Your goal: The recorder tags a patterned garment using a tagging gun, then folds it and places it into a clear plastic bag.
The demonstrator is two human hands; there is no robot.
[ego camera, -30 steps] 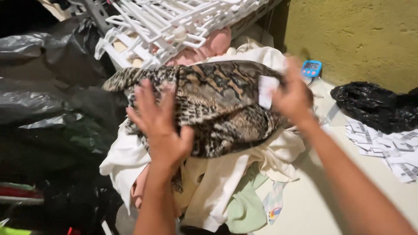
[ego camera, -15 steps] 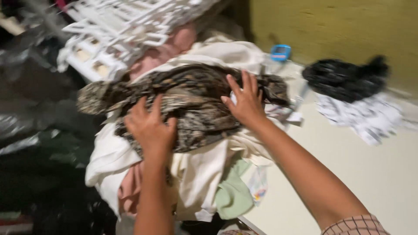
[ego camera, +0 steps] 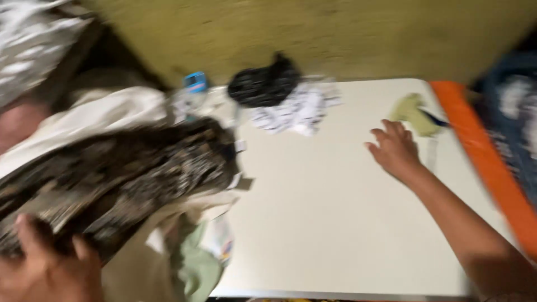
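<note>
Blur: whole view smeared, your left hand cut off at the frame's bottom edge | Left hand: closed on the patterned garment, atop the clothes pile left of the surface | Right hand: fingers spread, empty, over the surface, just short of the yellow-green tool.

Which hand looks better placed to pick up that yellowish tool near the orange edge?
Right. The right hand is open beside the yellowish tool; the left hand is across the table on the patterned garment.
</note>
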